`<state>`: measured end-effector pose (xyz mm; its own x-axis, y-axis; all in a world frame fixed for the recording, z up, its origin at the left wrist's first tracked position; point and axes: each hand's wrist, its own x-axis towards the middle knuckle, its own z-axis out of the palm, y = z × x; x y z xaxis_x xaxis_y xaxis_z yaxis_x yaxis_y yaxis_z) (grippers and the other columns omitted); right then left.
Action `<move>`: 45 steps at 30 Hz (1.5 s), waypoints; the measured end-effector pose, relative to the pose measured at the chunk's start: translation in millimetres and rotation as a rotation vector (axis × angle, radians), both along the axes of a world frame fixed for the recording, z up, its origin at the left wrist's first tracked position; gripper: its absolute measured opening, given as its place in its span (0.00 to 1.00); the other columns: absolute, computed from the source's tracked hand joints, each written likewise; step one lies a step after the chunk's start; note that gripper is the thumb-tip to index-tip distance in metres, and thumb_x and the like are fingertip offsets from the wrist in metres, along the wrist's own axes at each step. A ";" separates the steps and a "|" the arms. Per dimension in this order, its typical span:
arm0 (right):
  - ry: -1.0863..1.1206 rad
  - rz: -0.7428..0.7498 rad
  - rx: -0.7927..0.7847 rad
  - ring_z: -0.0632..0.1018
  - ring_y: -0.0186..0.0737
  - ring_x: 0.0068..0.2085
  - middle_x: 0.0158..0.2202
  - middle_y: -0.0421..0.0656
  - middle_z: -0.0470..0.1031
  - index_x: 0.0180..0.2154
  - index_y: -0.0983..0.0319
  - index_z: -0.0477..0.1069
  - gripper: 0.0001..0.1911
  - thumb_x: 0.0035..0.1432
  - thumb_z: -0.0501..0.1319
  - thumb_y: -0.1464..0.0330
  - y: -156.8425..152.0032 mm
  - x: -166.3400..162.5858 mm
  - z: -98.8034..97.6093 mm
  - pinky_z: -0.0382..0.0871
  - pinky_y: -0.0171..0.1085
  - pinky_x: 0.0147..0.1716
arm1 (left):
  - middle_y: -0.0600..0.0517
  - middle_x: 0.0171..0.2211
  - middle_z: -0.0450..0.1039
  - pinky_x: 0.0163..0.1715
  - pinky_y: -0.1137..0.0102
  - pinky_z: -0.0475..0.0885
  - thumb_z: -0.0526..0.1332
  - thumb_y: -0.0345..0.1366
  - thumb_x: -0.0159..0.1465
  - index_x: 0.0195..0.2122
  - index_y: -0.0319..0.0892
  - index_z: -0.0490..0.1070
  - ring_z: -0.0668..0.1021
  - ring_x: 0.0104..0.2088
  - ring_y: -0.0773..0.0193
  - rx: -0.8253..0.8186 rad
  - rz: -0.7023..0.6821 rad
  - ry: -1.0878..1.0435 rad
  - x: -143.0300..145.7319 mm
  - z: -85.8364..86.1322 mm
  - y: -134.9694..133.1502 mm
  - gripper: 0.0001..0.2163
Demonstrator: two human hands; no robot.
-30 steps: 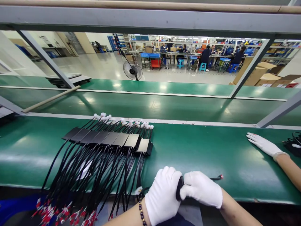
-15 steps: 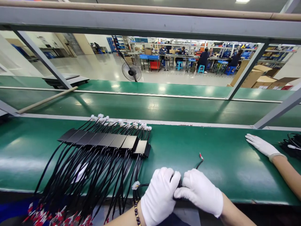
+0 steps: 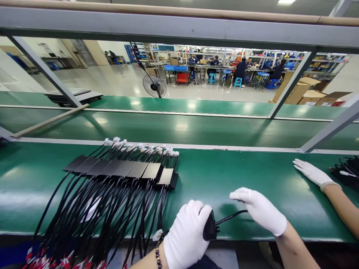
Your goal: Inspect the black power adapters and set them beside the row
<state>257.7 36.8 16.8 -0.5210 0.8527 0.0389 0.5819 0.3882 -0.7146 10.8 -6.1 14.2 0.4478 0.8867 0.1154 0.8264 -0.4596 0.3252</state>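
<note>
Both my hands wear white gloves at the near edge of the green bench. My left hand [image 3: 186, 235] is closed round a small black module [image 3: 209, 226] with a black cable [image 3: 231, 216] running out of its right side. My right hand [image 3: 259, 210] hovers just right of it, fingers stretched out and slightly curled over that cable, which passes under the palm. To the left lies a fanned row of black modules [image 3: 120, 169] with long black cables, white plugs at the far end and red terminals at the near end.
Another person's gloved hand [image 3: 312, 173] rests flat on the bench at the right, beside a heap of black cables [image 3: 347, 170]. A green conveyor belt [image 3: 179, 127] runs behind, under a grey metal frame. Beyond are a fan, cardboard boxes and seated workers.
My right hand has let go of the module and moved right and up, opening. The left hand keeps hold. The cable's red-tipped end is out of sight now.
</note>
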 end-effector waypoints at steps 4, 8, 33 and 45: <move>-0.118 0.109 -0.002 0.75 0.39 0.40 0.39 0.42 0.77 0.40 0.58 0.75 0.20 0.55 0.48 0.78 -9.7 -23.7 7.8 0.66 0.37 0.44 | 0.50 0.32 0.63 0.31 0.64 0.57 0.54 0.28 0.55 0.34 0.45 0.63 0.64 0.33 0.58 -0.013 -0.017 0.013 2.6 1.9 0.2 0.07; -0.256 0.144 -0.099 0.72 0.34 0.29 0.28 0.39 0.76 0.28 0.60 0.74 0.15 0.49 0.50 0.77 -22.0 -50.7 7.6 0.61 0.32 0.30 | 0.50 0.33 0.64 0.30 0.63 0.57 0.53 0.27 0.55 0.35 0.44 0.63 0.64 0.33 0.58 -0.007 -0.058 0.066 5.5 3.0 -0.4 0.07; -0.012 0.144 -0.381 0.72 0.33 0.26 0.22 0.39 0.73 0.20 0.62 0.71 0.13 0.39 0.50 0.79 -21.2 -47.1 -6.0 0.63 0.30 0.30 | 0.51 0.33 0.63 0.30 0.63 0.59 0.56 0.31 0.53 0.34 0.45 0.62 0.64 0.33 0.58 -0.092 -0.127 0.021 5.4 4.8 -1.8 0.07; 0.245 0.096 -0.505 0.71 0.35 0.24 0.18 0.39 0.71 0.17 0.63 0.72 0.12 0.36 0.51 0.76 -21.4 -47.3 -9.7 0.65 0.32 0.28 | 0.52 0.33 0.62 0.30 0.63 0.57 0.56 0.34 0.56 0.33 0.45 0.62 0.64 0.33 0.59 -0.098 -0.119 -0.025 7.0 6.8 -2.2 0.04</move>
